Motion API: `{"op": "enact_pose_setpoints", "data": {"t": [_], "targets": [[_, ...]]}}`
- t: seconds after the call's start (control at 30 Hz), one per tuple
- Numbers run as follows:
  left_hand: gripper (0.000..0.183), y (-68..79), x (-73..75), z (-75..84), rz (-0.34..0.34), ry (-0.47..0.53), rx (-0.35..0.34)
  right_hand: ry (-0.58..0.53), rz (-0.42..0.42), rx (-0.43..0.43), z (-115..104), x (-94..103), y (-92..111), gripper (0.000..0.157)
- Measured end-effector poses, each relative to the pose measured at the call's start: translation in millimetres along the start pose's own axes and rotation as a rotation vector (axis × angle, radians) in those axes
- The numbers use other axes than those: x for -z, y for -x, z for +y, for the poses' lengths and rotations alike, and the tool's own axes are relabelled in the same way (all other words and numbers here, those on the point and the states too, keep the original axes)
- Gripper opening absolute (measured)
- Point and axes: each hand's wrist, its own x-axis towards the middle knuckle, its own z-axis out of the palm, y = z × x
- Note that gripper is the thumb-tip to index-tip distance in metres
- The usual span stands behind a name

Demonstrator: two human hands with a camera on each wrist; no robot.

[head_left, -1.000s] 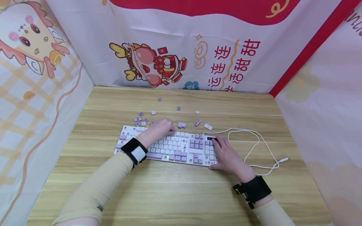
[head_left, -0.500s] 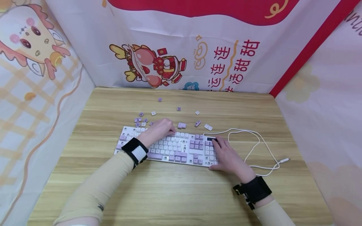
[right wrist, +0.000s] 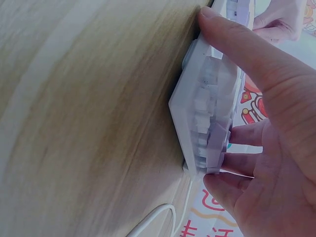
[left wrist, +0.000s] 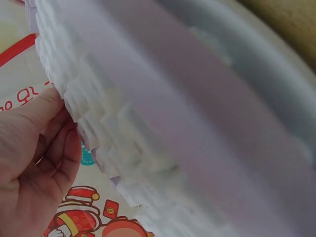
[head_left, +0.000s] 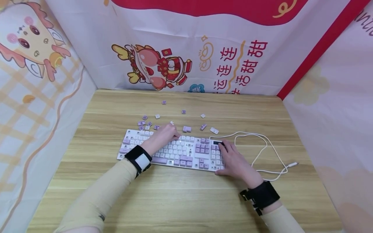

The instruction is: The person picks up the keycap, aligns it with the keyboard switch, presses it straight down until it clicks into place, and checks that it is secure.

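Note:
A white and lilac mechanical keyboard lies on the wooden table, with bare switches where some keycaps are off. Across its left half reaches my left hand, fingers curled at the back key row. In the left wrist view, the thumb and fingers of that left hand pinch at a back-row keycap, largely hidden by neighbouring keys. My right hand grips the keyboard's right end. From the right wrist view, the thumb lies along the front edge and the bent fingers touch the number pad side.
Loose lilac and white keycaps lie behind the keyboard, among them a wide lilac keycap and a long white keycap. A white cable coils at the right. Printed cloth hangs along the table's back edge.
My left hand has shifted very slightly left, and a small white piece now shows just behind its knuckles. The right hand and the keyboard stay put.

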Motion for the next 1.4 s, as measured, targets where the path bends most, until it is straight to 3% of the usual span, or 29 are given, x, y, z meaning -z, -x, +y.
{"op": "enact_pose_setpoints", "data": {"t": [0.37, 0.6, 0.87, 1.4], "targets": [[0.008, 0.0, 5.3, 11.7, 0.01, -0.045, 0.001, 0.001, 0.013, -0.005, 2.3, -0.8, 1.8, 0.122], [0.012, 1.5, 5.6, 10.0, 0.016, 0.01, 0.057, -0.005, 0.008, -0.002, 2.4, 1.0, 1.7, 0.122], [0.013, 4.3, 1.8, 8.2, 0.033, 0.0, 0.065, -0.017, 0.006, 0.004, 0.5, 1.9, 1.0, 0.122], [0.019, 4.9, 7.5, 8.8, 0.0, 0.042, 0.116, -0.027, 0.011, -0.003, 0.9, -0.7, 2.1, 0.12]]}}
